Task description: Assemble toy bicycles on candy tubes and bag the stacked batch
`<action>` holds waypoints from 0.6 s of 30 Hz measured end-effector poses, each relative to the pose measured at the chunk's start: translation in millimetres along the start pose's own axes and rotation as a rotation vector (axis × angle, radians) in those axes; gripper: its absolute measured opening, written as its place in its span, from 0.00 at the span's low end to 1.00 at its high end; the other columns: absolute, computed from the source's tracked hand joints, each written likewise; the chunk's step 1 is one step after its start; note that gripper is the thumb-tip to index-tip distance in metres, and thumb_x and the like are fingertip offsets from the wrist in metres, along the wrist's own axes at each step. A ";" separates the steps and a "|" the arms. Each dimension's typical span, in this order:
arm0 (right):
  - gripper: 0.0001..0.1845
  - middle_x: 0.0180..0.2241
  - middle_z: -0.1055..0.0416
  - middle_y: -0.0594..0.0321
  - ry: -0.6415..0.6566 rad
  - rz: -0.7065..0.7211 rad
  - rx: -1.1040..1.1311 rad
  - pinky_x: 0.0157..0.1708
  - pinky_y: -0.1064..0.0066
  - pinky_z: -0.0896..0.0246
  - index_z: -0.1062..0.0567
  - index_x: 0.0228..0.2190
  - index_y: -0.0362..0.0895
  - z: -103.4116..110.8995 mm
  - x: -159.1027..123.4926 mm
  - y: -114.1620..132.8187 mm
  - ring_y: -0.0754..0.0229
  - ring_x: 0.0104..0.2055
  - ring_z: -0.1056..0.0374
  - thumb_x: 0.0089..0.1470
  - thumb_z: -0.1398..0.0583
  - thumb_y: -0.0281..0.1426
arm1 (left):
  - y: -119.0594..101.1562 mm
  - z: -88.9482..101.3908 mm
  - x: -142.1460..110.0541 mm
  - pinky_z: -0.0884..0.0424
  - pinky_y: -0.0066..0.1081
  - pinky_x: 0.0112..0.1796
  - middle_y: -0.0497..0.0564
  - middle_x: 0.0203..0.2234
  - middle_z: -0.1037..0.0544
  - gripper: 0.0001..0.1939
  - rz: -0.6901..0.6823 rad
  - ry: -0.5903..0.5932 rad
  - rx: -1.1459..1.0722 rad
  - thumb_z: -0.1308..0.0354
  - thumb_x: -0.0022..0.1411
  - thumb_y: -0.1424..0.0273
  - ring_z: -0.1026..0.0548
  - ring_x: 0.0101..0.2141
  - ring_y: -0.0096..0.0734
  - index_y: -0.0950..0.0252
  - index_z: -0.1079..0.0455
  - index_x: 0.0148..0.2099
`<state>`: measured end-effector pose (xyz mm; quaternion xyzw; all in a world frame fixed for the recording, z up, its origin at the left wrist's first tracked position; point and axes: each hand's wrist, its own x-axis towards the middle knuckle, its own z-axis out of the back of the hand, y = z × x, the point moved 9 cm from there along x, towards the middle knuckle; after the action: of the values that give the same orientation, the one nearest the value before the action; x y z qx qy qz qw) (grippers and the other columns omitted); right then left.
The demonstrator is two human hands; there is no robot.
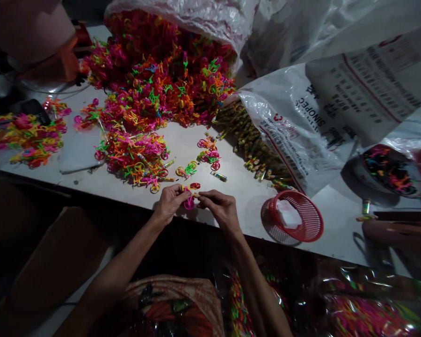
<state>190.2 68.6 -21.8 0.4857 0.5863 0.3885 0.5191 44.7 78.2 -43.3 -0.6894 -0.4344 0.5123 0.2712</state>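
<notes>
Close to the table's front edge, my left hand (169, 202) pinches a small plastic toy bicycle (189, 203) with pink, yellow and red parts. My right hand (221, 206) is closed too, its fingertips meeting the toy's right side. What sits between those fingertips is too small to make out. Just beyond my hands lie a green and yellow toy bicycle (187, 169) and a small printed clear tube (218, 176). Farther back is a little group of pink, green and orange toy bicycles (210, 156).
A large heap of colourful plastic pieces (161, 89) spills from a clear bag (210, 18). Another pile (133, 154) lies front left. Many printed tubes (252, 145) spill from a white sack (301, 117). A red mesh basket (314, 220) stands right, near a bowl (389, 171) of pieces.
</notes>
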 end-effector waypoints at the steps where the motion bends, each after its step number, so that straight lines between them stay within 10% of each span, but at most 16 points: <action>1: 0.10 0.22 0.25 0.64 -0.004 0.019 -0.031 0.29 0.69 0.34 0.19 0.27 0.44 -2.6 -0.8 2.3 0.62 0.24 0.29 0.41 0.30 0.36 | -0.4 1.2 0.5 0.36 0.23 0.22 0.44 0.14 0.28 0.19 -0.017 -0.008 0.015 0.28 0.34 0.62 0.33 0.17 0.20 0.67 0.33 0.21; 6: 0.15 0.22 0.26 0.64 0.059 0.042 -0.151 0.29 0.69 0.34 0.20 0.33 0.43 -11.0 8.7 2.4 0.61 0.25 0.30 0.45 0.33 0.40 | -24.4 12.1 1.9 0.36 0.24 0.23 0.44 0.15 0.30 0.16 -0.161 -0.032 0.205 0.34 0.42 0.59 0.33 0.18 0.22 0.66 0.33 0.22; 11: 0.16 0.40 0.27 0.57 -0.167 0.274 -0.672 0.30 0.69 0.38 0.23 0.42 0.44 32.6 39.5 32.2 0.62 0.29 0.31 0.52 0.40 0.37 | -137.3 49.2 -21.1 0.30 0.33 0.38 0.50 0.29 0.24 0.10 -0.745 -0.519 0.770 0.41 0.55 0.64 0.26 0.33 0.33 0.65 0.28 0.35; 14: 0.12 0.42 0.29 0.55 -0.222 0.163 -1.165 0.31 0.69 0.43 0.22 0.39 0.42 49.8 59.1 32.6 0.60 0.32 0.32 0.54 0.43 0.29 | -168.1 34.0 -32.8 0.38 0.43 0.54 0.59 0.47 0.26 0.17 -0.980 -0.711 1.101 0.42 0.56 0.69 0.31 0.52 0.44 0.66 0.29 0.48; 18: 0.11 0.41 0.30 0.56 -0.154 0.012 -1.497 0.27 0.70 0.51 0.23 0.36 0.43 44.6 64.0 22.6 0.59 0.34 0.32 0.57 0.46 0.29 | -114.3 -31.6 -2.1 0.42 0.49 0.56 0.59 0.48 0.26 0.15 -0.968 -0.333 1.475 0.51 0.62 0.76 0.32 0.53 0.46 0.64 0.29 0.49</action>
<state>238.6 133.9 -22.0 0.0322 0.1250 0.6509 0.7481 37.5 132.9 61.7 0.0018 -0.2715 0.5842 0.7649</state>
